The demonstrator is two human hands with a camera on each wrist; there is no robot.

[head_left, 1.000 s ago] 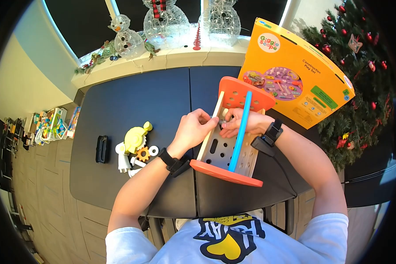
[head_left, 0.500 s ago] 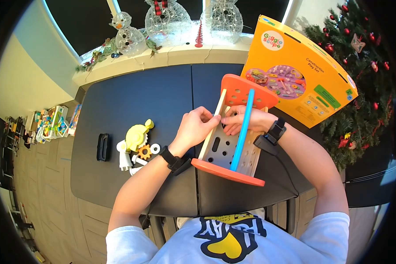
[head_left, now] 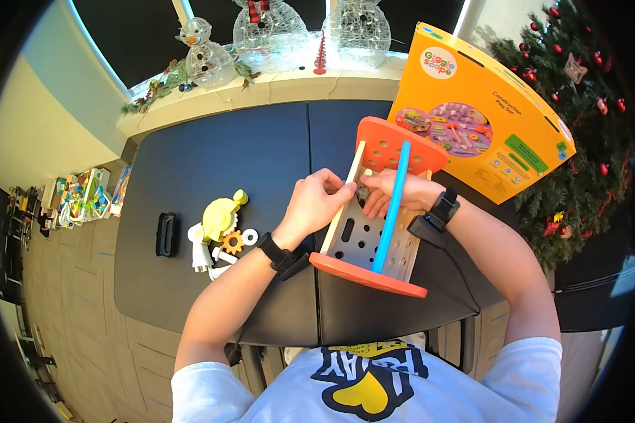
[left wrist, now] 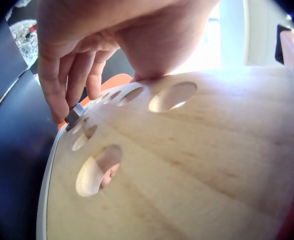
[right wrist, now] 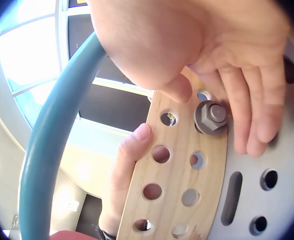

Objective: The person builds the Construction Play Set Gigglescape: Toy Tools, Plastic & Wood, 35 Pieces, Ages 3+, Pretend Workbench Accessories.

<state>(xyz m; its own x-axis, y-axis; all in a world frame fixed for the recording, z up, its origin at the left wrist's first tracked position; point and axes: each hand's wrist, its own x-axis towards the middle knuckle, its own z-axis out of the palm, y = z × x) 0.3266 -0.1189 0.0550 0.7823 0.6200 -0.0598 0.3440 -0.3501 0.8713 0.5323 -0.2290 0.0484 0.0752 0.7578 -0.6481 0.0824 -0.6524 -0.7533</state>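
A toy toolbox has orange ends (head_left: 367,275), a blue bar handle (head_left: 391,215), a grey perforated base (head_left: 356,243) and wooden side panels (right wrist: 174,170). Outside the near-left panel, my left hand (head_left: 316,204) curls its fingers onto a grey bolt head (left wrist: 76,116), its thumb at the panel's top edge. The bolt's threaded end passes through a hole, with a grey nut (right wrist: 206,120) around it on the inner face. My right hand (head_left: 404,192) reaches under the bar, its fingers loosely extended beside the nut, which stands uncovered in the right wrist view.
Left on the dark table (head_left: 254,141) lie a yellow toy piece (head_left: 220,217), an orange gear (head_left: 232,242), white parts (head_left: 201,255) and a black tray (head_left: 166,235). An orange-yellow box (head_left: 486,106) stands behind the toolbox, beside a decorated tree (head_left: 585,162).
My right fingers have drawn back from the bolt end, leaving the nut more exposed. My left hand keeps its place outside the panel. The head view has shifted slightly.
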